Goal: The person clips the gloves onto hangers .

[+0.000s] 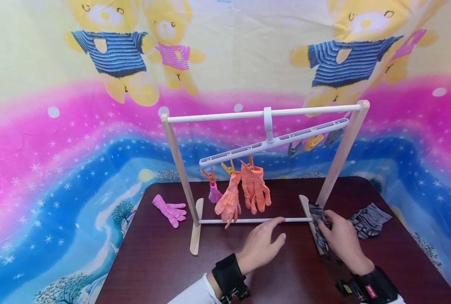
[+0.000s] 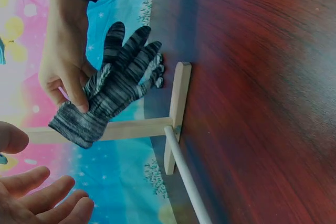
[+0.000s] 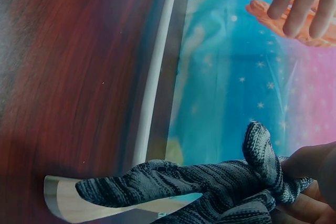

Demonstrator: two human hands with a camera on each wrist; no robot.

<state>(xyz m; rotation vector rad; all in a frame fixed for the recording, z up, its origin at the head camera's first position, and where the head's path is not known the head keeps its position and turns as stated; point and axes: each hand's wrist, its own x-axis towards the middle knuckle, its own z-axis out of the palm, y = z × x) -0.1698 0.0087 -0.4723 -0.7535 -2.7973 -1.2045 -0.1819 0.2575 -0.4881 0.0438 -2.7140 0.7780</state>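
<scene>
My right hand (image 1: 343, 238) pinches a black-and-grey striped knit glove (image 2: 115, 87) at its cuff, between thumb and fingers. The glove hangs in front of the rack's right foot, its fingers spread in the left wrist view. My left hand (image 1: 261, 245) holds nothing; its fingers reach toward the middle of the rack with thumb apart. A second striped grey glove (image 1: 371, 220) lies on the table to the right of my right hand. Two orange gloves (image 1: 255, 190) and a small pink glove (image 1: 214, 193) hang from pegs on the left half of a white hanger (image 1: 240, 150).
A rack with wooden posts (image 1: 335, 164) and a white top bar (image 1: 217, 117) carries the hanger, which tilts down to the left. Grey and yellow pegs (image 1: 314, 142) hang at its right. A pink glove (image 1: 170, 211) lies left on the dark table (image 1: 149, 261). Patterned cloth stands behind.
</scene>
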